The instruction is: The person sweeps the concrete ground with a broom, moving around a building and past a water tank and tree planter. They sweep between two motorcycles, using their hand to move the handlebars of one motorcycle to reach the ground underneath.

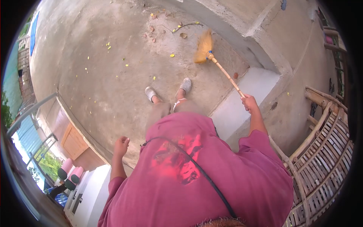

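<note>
My right hand [249,103] is wrapped round the end of a broom's pale wooden handle [226,73]. The broom's fanned straw head [204,47], bound with a blue band, is out ahead over the concrete floor [113,83]. Down at my left side, my left hand [121,145] has its fingers curled in, and nothing shows in it. Small yellow leaves [172,55] are scattered on the floor, some close to the bristles. A thin dark twig [185,26] and a round brown piece [183,35] lie just beyond the broom head.
A raised concrete ledge [261,28] with a pale step [261,81] runs along the right. Slatted bamboo furniture [325,151] stands at the lower right. On the left are a metal rail [32,113] and a white cabinet [89,189]. A reddish lump [235,75] lies by the step.
</note>
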`<state>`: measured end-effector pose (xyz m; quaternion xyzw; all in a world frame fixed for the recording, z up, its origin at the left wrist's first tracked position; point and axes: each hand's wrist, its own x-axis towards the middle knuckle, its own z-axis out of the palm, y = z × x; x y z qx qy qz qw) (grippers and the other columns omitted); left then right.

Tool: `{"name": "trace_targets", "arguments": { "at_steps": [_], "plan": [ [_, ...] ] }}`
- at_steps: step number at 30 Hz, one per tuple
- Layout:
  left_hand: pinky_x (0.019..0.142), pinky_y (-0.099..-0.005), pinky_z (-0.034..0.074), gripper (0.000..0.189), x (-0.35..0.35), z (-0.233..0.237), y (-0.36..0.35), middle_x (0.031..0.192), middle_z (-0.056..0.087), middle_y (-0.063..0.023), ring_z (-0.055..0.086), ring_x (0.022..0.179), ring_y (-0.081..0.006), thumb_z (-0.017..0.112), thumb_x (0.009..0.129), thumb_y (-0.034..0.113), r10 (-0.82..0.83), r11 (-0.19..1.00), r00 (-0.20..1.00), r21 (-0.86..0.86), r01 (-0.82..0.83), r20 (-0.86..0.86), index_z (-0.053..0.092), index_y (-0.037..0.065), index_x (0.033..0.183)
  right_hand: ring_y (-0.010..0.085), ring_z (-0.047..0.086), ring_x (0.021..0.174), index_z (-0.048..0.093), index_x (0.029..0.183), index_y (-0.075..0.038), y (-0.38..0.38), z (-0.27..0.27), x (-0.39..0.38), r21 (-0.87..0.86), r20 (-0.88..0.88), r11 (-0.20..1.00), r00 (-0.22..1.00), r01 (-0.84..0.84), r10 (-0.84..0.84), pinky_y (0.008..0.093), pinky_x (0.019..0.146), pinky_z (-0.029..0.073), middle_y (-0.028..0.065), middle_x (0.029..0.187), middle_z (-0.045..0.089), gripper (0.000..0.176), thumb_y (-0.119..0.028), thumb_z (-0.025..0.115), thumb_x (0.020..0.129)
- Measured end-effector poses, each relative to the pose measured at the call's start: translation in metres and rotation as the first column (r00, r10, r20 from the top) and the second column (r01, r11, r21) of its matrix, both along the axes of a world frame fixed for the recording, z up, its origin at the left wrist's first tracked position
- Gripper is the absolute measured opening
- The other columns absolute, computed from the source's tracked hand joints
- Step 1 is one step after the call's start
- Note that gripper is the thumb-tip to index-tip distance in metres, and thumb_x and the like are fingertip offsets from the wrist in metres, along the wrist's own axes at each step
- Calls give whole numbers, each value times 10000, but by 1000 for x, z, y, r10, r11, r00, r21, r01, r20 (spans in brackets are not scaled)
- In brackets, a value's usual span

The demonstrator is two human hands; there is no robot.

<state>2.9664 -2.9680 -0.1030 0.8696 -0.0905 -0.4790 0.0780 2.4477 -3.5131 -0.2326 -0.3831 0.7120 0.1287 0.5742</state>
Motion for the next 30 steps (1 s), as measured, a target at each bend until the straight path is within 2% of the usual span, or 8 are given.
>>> {"name": "trace_targets", "arguments": {
  "at_steps": [5,11,16,18,21,23,27,30],
  "plan": [
    [654,-327,539,292,9,-34,-4,807,705,-113,674,690,-183,670,952,248,-228,968,968,80,237,-103,676,-37,1017,56,326,450,632,1289,-80,15,79,-32,-32,30,999,999,37,-37,270,386,263,-43,653,461,347,-155,642,950],
    [681,-338,537,317,13,-44,-63,794,703,-144,680,705,-200,668,952,271,-161,974,986,-169,153,-32,673,-39,1021,93,325,426,648,1132,-45,-7,149,-72,-23,-221,997,972,76,-79,295,386,263,-18,623,457,200,-129,611,953],
    [686,-334,534,307,22,-46,-85,793,693,-144,677,722,-199,668,954,272,-332,931,943,-168,323,-33,669,-30,1013,137,341,389,536,806,-47,-35,18,-106,162,-386,985,922,63,4,339,374,249,15,544,428,171,-140,599,935],
    [686,-336,535,304,28,-43,-83,800,695,-149,682,729,-202,669,954,272,-403,905,915,-148,398,-6,670,-26,1014,140,350,391,563,843,-38,-22,-35,-87,82,-299,976,939,202,-169,350,375,260,18,541,429,149,-151,596,934],
    [689,-346,540,302,45,-37,-85,826,710,-161,697,741,-215,671,951,273,-399,908,917,-129,398,15,676,-22,1015,101,331,414,586,973,-49,0,-44,-60,80,-200,992,976,101,-83,300,382,262,-6,591,442,114,-157,602,942],
    [690,-355,544,304,47,-21,-89,839,722,-167,707,746,-226,675,946,273,-257,958,966,-122,258,29,681,-23,1013,73,326,433,602,1073,-57,24,-9,-62,85,-57,984,987,156,-151,271,387,260,-21,630,455,163,-161,612,948],
    [683,-354,544,308,48,-26,-70,825,725,-150,706,725,-217,673,940,276,-296,955,955,-20,296,-6,688,-23,1013,34,328,468,571,1346,-104,71,66,-114,185,83,921,928,344,-364,237,394,248,-45,685,469,378,-153,618,975],
    [678,-341,541,317,42,-51,-55,819,718,-127,696,706,-193,655,945,276,-392,918,918,35,395,-63,684,-32,1013,35,339,469,563,1369,-113,87,120,-131,201,46,900,913,388,-404,228,400,254,-42,681,473,388,-148,601,984]
  ]
}}
